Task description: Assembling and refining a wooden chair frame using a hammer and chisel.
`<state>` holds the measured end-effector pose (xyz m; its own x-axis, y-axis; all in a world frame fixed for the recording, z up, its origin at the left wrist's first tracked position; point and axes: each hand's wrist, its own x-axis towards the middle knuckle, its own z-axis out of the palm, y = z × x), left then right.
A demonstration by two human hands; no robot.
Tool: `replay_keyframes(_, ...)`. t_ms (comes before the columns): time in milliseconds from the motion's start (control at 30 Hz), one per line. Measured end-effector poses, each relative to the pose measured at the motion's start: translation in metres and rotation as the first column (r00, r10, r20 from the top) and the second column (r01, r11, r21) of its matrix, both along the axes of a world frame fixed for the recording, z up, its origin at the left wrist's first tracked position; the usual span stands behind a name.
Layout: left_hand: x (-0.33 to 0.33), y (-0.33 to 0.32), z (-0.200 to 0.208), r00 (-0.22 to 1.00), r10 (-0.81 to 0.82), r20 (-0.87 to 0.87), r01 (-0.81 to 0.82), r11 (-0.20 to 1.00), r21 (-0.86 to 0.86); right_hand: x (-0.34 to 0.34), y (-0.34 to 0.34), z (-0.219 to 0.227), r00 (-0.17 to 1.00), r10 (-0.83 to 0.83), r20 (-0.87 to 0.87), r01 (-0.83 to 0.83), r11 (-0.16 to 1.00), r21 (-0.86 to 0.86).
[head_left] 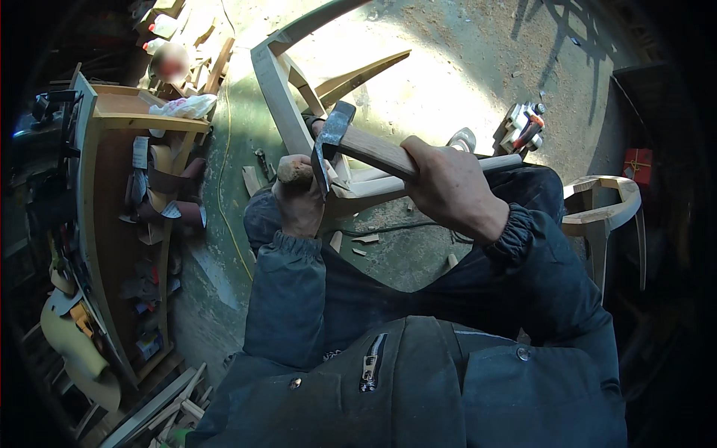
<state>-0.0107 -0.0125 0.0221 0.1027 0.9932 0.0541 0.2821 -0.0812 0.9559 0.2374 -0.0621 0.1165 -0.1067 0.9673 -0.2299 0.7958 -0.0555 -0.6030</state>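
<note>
My right hand is closed round the wooden handle of a hammer. Its dark metal head, blocky at one end and thin and curved at the other, is over a joint of a pale wooden chair frame. Just left of the head, my left hand is closed round a tool with a worn, round wooden handle end, perhaps a chisel; the rest of it is hidden. The frame leans between my knees, one rail running under my right hand towards my right thigh.
A wooden shelf unit with sandpaper rolls stands at left. A yellow cord runs along the floor beside it. Wood offcuts lie between my legs. An orange-and-white power tool is ahead right; another chair frame stands at right.
</note>
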Motion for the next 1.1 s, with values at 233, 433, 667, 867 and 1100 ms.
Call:
replay_keyframes(233, -0.015, -0.002, -0.018, 0.996, -0.052, -0.073, 0.055, 0.997, 0.047, 0.003, -0.012, -0.003, 0.995, 0.095, 0.019, -0.095, 0.995, -0.029)
replay_keyframes(433, 0.004, 0.010, -0.012, 0.999, -0.049, -0.010, 0.049, 0.999, 0.017, 0.000, -0.003, 0.002, 0.996, 0.086, 0.000, -0.086, 0.995, -0.053)
replay_keyframes(667, 0.009, 0.009, -0.025, 0.984, 0.155, 0.091, -0.154, 0.988, -0.015, -0.022, 0.029, 0.026, 0.970, 0.096, -0.222, -0.044, 0.973, 0.226)
replay_keyframes(867, 0.003, -0.009, -0.012, 0.992, 0.108, 0.071, -0.102, 0.991, -0.083, -0.019, 0.037, 0.038, 0.977, 0.089, -0.192, -0.053, 0.981, 0.186)
replay_keyframes(1100, 0.000, -0.022, -0.018, 0.982, 0.187, 0.041, -0.187, 0.982, 0.012, -0.021, 0.022, 0.020, 0.983, 0.106, -0.149, -0.083, 0.985, 0.154)
